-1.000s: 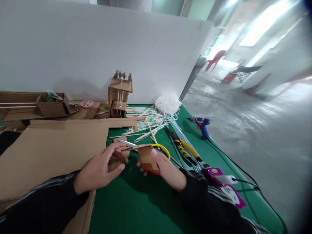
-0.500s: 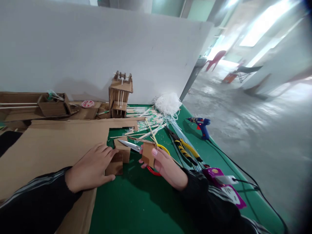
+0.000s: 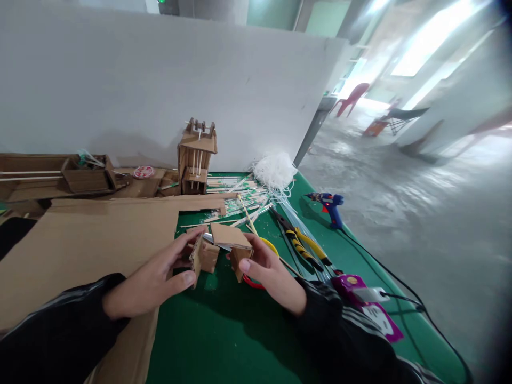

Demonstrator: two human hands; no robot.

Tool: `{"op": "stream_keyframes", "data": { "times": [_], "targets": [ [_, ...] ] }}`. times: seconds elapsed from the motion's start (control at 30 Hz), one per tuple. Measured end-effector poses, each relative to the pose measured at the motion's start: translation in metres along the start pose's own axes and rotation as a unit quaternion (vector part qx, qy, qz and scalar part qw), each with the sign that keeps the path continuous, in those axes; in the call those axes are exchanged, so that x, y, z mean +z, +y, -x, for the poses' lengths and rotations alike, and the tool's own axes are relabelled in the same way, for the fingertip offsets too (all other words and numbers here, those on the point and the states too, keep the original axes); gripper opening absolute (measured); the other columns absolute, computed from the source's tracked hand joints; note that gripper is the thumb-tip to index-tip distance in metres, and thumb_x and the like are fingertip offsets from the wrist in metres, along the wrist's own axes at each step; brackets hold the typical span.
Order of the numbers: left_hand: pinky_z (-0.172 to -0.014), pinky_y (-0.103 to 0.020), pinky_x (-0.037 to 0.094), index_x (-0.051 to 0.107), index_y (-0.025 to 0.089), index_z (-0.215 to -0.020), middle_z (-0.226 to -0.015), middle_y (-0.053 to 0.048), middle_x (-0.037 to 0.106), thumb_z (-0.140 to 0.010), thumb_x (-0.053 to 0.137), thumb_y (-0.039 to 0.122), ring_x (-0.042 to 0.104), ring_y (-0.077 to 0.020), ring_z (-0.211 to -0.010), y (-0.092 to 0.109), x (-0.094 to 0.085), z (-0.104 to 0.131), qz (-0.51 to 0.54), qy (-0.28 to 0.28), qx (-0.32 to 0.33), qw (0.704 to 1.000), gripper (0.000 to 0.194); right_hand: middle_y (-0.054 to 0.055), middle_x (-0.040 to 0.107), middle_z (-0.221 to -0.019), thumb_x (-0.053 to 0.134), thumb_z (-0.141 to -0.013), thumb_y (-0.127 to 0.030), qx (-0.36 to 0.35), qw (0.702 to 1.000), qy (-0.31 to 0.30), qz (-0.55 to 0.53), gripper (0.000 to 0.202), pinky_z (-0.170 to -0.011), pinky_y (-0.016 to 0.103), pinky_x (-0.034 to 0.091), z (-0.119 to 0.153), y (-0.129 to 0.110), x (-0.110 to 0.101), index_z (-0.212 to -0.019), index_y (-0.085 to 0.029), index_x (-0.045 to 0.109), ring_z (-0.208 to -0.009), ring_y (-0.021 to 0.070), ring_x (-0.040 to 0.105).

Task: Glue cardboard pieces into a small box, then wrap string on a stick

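My left hand (image 3: 166, 274) grips a small cardboard piece (image 3: 197, 260) by its edge and holds it upright. In my right hand (image 3: 270, 272) is a bent cardboard piece (image 3: 231, 237), with one flat top panel and one panel turned down. The two pieces are close together but look apart. Behind them another small cardboard piece (image 3: 209, 257) lies on the green table. Scissors lie underneath, their blades mostly hidden by the cardboard; the red and yellow handle (image 3: 269, 245) shows beside my right hand.
A large cardboard sheet (image 3: 100, 240) covers the left side. Behind stand a cardboard tower (image 3: 196, 154), wooden sticks (image 3: 224, 184) and a white string heap (image 3: 275, 170). Pliers (image 3: 300, 242), a blue glue gun (image 3: 330, 208) with its cord and a purple packet (image 3: 386, 322) lie rightward.
My left hand has picked up the small cardboard piece from the table and stood it upright. My right hand has turned its bent piece, so the top panel now faces up.
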State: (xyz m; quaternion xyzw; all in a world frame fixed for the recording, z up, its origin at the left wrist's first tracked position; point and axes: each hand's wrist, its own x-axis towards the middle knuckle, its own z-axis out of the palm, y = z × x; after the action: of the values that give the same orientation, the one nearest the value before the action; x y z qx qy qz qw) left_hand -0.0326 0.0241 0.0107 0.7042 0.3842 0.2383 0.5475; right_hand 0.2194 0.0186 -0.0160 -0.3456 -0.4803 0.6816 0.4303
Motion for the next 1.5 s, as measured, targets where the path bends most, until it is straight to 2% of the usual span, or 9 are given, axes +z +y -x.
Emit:
{"op": "stream_keyframes", "data": {
  "times": [0.1,0.27,0.43,0.63,0.77,0.9,1.1,1.23,1.5],
  "targets": [
    [-0.103,-0.044,0.044,0.017,0.03,-0.152,-0.157,-0.01,0.025,-0.094,0.049,0.04,0.042,-0.032,-0.132,-0.002,0.004,-0.001,-0.005,0.01,0.005,1.0,0.066,0.009,0.058,-0.124,0.078,-0.076,-0.041,-0.011,0.999,-0.018,0.024,0.064,-0.081,0.034,0.055,0.001,0.004,0.0,-0.128,-0.024,0.046,-0.106,0.0221,0.059],
    [-0.109,-0.046,0.038,0.02,0.03,-0.15,-0.155,-0.009,0.029,-0.093,0.052,0.031,0.037,-0.0314,-0.137,-0.007,0.003,0.001,-0.103,0.042,0.03,0.993,0.066,0.011,0.054,-0.131,0.078,-0.077,-0.036,-0.017,0.997,-0.025,0.076,0.066,-0.1,0.041,0.047,0.004,0.002,0.001,-0.131,-0.023,0.042,-0.116,0.0224,0.055],
    [-0.114,-0.047,0.032,0.021,0.03,-0.15,-0.156,-0.008,0.03,-0.088,0.056,0.023,0.034,-0.0313,-0.139,-0.005,0.004,0.003,-0.17,0.075,0.044,0.981,0.071,0.012,0.051,-0.136,0.078,-0.076,-0.032,-0.017,0.991,-0.03,0.129,0.068,-0.105,0.042,0.043,0.005,-0.004,0.004,-0.132,-0.024,0.039,-0.122,0.0233,0.053],
    [-0.115,-0.047,0.032,0.016,0.028,-0.151,-0.159,-0.007,0.021,-0.088,0.055,0.023,0.028,-0.0307,-0.142,-0.001,0.009,0.004,-0.189,0.062,0.032,0.979,0.074,0.013,0.05,-0.137,0.08,-0.072,-0.026,-0.025,0.98,-0.025,0.194,0.082,-0.107,0.043,0.042,0.006,-0.003,0.006,-0.138,-0.024,0.03,-0.126,0.0237,0.051],
    [-0.113,-0.048,0.035,0.016,0.029,-0.149,-0.156,-0.008,0.026,-0.086,0.055,0.022,0.033,-0.031,-0.139,0.001,0.013,0.009,-0.212,0.062,0.039,0.974,0.074,0.01,0.05,-0.136,0.082,-0.068,-0.024,-0.026,0.962,-0.011,0.27,0.093,-0.106,0.042,0.042,0.007,0.002,0.006,-0.142,-0.026,0.026,-0.123,0.0233,0.054],
    [-0.114,-0.05,0.032,0.014,0.029,-0.149,-0.155,-0.009,0.026,-0.085,0.052,0.019,0.032,-0.0302,-0.139,0.003,0.016,0.011,-0.245,0.049,0.051,0.967,0.075,0.008,0.047,-0.14,0.083,-0.066,-0.027,-0.032,0.943,-0.006,0.33,0.101,-0.108,0.042,0.039,0.008,0.005,0.005,-0.146,-0.029,0.022,-0.127,0.0242,0.049],
    [-0.114,-0.053,0.031,0.015,0.027,-0.148,-0.153,-0.01,0.026,-0.083,0.05,0.018,0.031,-0.0305,-0.139,0.005,0.017,0.009,-0.273,0.036,0.054,0.96,0.074,0.007,0.049,-0.138,0.083,-0.066,-0.028,-0.06,0.917,-0.024,0.395,0.091,-0.109,0.039,0.038,0.008,0.006,0.005,-0.141,-0.026,0.031,-0.127,0.0236,0.048],
    [-0.115,-0.053,0.03,0.015,0.027,-0.148,-0.153,-0.01,0.025,-0.082,0.05,0.017,0.03,-0.03,-0.139,0.005,0.017,0.01,-0.271,0.032,0.055,0.96,0.075,0.008,0.049,-0.137,0.083,-0.066,-0.028,-0.072,0.909,-0.029,0.409,0.091,-0.108,0.038,0.039,0.008,0.006,0.006,-0.14,-0.024,0.031,-0.125,0.0231,0.049],
    [-0.115,-0.047,0.032,0.017,0.029,-0.148,-0.15,-0.006,0.027,-0.077,0.049,0.011,0.031,-0.0254,-0.138,0.008,0.021,0.008,-0.249,0.0,0.048,0.967,0.08,0.01,0.049,-0.138,0.08,-0.068,-0.03,-0.083,0.899,-0.061,0.426,0.084,-0.108,0.041,0.039,0.01,0.01,0.01,-0.138,-0.021,0.034,-0.126,0.0257,0.048]
  ]
}}
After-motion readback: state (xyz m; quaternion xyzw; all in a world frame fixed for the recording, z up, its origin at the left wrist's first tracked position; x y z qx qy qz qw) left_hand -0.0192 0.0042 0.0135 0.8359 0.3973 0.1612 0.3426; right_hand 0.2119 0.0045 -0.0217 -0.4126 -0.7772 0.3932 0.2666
